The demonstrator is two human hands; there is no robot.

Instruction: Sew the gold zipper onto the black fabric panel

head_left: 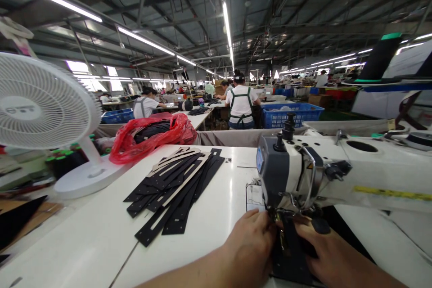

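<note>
A sewing machine [275, 175] stands at the right, with a black flat piece [286, 261] lying under its needle area. My left hand [251, 240] is on the piece's left side, its fingers curled and pressed together close to the presser foot; the fingertips are partly hidden. On the other side, my right hand [326, 245] grips the piece's right part, thumb and fingers bent around it. A dark round patch [320, 226] sits on a finger of that hand. More black material [344, 229] extends behind the right hand under the machine arm.
Left of the machine, a fanned pile of black strips [182, 184] lies on the white table [216, 243]. Beyond it are a red plastic bag [151, 137] and a white fan [43, 108]. Blue crates [292, 114] and people working [240, 101] are farther back.
</note>
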